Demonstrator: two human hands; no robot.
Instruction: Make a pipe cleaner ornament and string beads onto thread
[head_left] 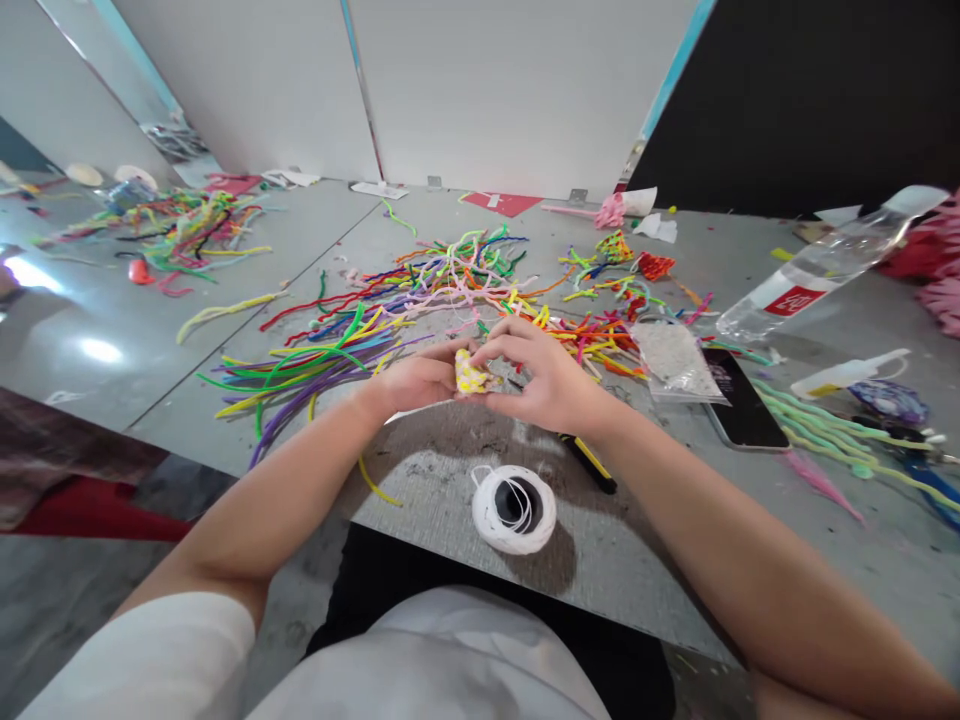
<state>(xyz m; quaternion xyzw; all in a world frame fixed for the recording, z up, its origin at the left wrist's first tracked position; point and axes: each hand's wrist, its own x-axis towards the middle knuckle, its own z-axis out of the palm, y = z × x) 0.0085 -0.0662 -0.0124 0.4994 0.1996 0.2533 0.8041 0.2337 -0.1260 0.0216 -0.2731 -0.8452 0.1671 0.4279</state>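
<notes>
A small yellow and white woven piece point(470, 373) is held up over the table between my two hands. My left hand point(424, 383) grips its left side, fingers closed round it. On the other side my right hand point(536, 375) pinches it with bent fingers and thumb. Beyond the hands lies a wide spread of colored fuzzy stems point(457, 265). Nearer to me stands a roll of white cord point(514, 509), with a yellow and black cutter point(589, 462) partly under my right forearm.
To the right are a plastic bag of beads point(675, 358), a phone point(742, 400), a glue bottle point(847, 375) and a leaning water bottle point(829, 265). Another stem pile point(199, 230) lies far left. Panels rise behind the table point(442, 470).
</notes>
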